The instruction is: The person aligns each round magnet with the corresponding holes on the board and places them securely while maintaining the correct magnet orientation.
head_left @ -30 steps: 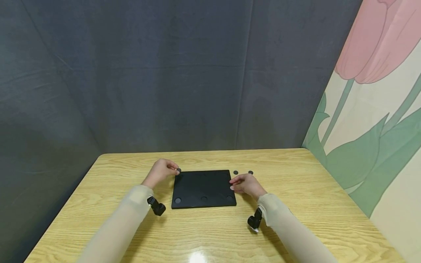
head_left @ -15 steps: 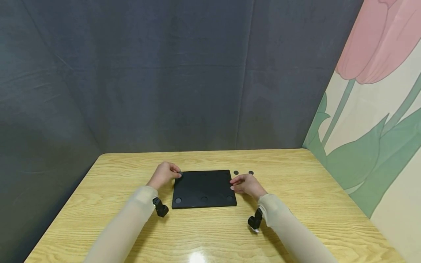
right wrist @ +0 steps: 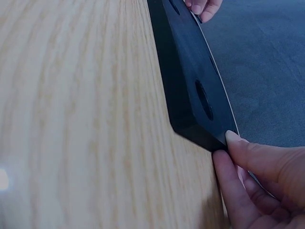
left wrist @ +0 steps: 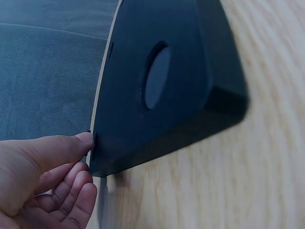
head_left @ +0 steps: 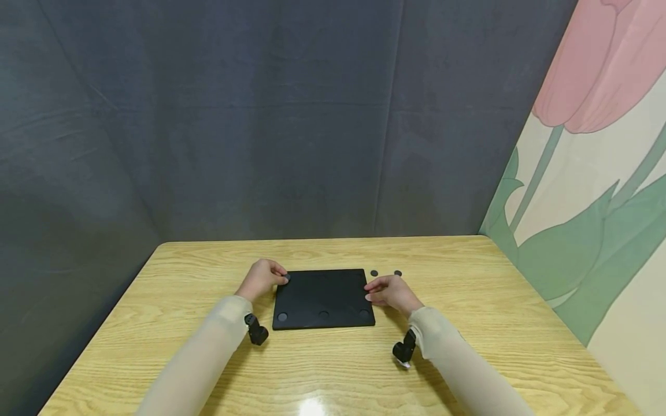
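Wood-grain bench [head_left: 322, 375] beneath a black board [head_left: 319, 293], gripped at its right edge by right hand [head_left: 393, 293]; at its far-left corner, small disc [head_left: 288, 278] pinched in left hand [head_left: 260, 278]; likely light, stiff, best held by rim.

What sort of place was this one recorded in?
Probably a staged recording corner indoors: a wood-grain table stands before a dark cloth backdrop, a large tulip picture fills the right side, and a small black camera sits on each wrist.
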Tool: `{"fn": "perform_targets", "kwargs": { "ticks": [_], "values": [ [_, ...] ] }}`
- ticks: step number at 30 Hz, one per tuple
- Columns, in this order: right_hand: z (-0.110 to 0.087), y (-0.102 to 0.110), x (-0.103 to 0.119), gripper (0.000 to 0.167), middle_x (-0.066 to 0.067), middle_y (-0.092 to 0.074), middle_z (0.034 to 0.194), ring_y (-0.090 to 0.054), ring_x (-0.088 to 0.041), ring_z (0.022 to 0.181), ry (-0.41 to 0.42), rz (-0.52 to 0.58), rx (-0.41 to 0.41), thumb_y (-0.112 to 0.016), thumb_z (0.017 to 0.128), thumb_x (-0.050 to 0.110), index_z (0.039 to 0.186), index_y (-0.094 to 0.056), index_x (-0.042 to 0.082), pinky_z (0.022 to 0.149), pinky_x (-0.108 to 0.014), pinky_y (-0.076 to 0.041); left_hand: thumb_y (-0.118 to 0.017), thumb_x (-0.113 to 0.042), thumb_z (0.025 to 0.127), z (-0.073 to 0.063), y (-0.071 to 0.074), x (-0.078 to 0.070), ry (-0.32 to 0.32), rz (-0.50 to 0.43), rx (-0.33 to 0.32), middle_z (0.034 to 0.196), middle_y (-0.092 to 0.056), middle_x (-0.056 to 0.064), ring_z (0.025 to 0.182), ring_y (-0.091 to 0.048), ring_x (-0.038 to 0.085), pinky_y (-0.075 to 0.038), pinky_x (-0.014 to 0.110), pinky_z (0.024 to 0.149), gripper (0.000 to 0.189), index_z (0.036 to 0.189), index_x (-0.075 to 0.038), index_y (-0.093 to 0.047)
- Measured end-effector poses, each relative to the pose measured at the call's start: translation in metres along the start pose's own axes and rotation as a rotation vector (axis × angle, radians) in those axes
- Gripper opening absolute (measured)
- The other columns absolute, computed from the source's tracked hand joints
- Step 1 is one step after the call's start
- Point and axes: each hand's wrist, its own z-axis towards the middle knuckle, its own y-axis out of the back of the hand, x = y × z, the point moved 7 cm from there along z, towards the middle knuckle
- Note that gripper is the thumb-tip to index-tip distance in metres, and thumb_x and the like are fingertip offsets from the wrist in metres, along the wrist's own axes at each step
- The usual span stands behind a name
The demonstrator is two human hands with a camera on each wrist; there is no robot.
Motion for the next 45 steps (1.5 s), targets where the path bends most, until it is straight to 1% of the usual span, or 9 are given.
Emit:
{"fn": "perform_targets", "kwargs": {
  "ticks": [8, 13, 29, 37, 45],
  "values": [
    [-0.0001, -0.0002, 0.0, 0.024, -0.011, -0.062, 0.091, -0.064, -0.013, 0.074, 0.007, 0.006, 0.005, -0.068, 0.085, -0.007, 0.109, -0.064, -0.009, 0.075, -0.031, -0.058, -0.076, -0.005, 0.081, 0.0021, -0.003, 0.004, 0.03, -0.016, -0.002, 0.083, -0.066, 0.007, 0.071, -0.056, 0.015, -0.045, 0.025, 0.061, 0.012, 0.092, -0.002, -0.073],
    [0.0002, -0.0002, -0.0008, 0.024, -0.011, -0.062, 0.091, -0.064, -0.013, 0.074, 0.002, 0.002, 0.004, -0.068, 0.085, -0.007, 0.109, -0.064, -0.009, 0.075, -0.031, -0.058, -0.076, -0.005, 0.081, 0.0014, -0.0032, 0.0037, 0.041, -0.02, -0.005, 0.083, -0.066, 0.007, 0.071, -0.056, 0.016, -0.045, 0.025, 0.061, 0.012, 0.092, -0.003, -0.072],
    [0.0012, -0.0008, -0.001, 0.024, -0.011, -0.061, 0.09, -0.064, -0.013, 0.074, -0.001, 0.014, 0.01, -0.067, 0.085, -0.008, 0.108, -0.064, -0.01, 0.075, -0.031, -0.058, -0.076, -0.006, 0.081, 0.0019, -0.0036, 0.0032, 0.037, 0.01, -0.002, 0.082, -0.066, 0.006, 0.07, -0.055, 0.015, -0.045, 0.025, 0.06, 0.012, 0.093, -0.003, -0.073],
    [0.0011, -0.0005, -0.0014, 0.025, -0.012, -0.062, 0.091, -0.064, -0.013, 0.074, 0.001, 0.008, 0.009, -0.068, 0.085, -0.007, 0.109, -0.064, -0.009, 0.075, -0.031, -0.058, -0.077, -0.005, 0.08, 0.0018, -0.0029, 0.0009, 0.033, 0.02, -0.003, 0.08, -0.067, 0.005, 0.068, -0.054, 0.013, -0.043, 0.024, 0.059, 0.012, 0.092, -0.003, -0.073],
    [-0.0001, 0.0007, -0.0003, 0.024, -0.011, -0.062, 0.091, -0.064, -0.013, 0.074, 0.008, 0.011, 0.009, -0.068, 0.084, -0.007, 0.109, -0.064, -0.009, 0.075, -0.031, -0.058, -0.076, -0.007, 0.082, 0.0017, -0.0032, -0.0002, 0.043, 0.035, 0.009, 0.083, -0.067, 0.005, 0.07, -0.055, 0.015, -0.045, 0.025, 0.061, 0.014, 0.095, -0.004, -0.073]
  ]
}}
